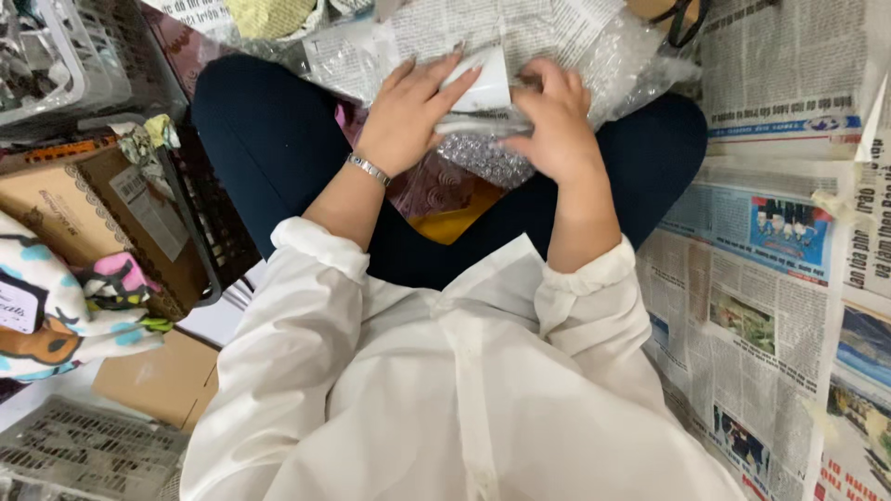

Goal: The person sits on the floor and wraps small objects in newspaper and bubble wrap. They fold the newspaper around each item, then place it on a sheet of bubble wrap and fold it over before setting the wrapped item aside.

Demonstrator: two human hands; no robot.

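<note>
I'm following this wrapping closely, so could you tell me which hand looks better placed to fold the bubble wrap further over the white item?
Probably the right hand: it already grips the bubble wrap at the white item. The left hand lies flat on top, pinning it.

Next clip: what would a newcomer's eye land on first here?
Top centre, the left hand and right hand press on a small white packet over bubble wrap in the lap. Newspaper sheets cover the floor at right; a brown cardboard box sits at left.
</note>
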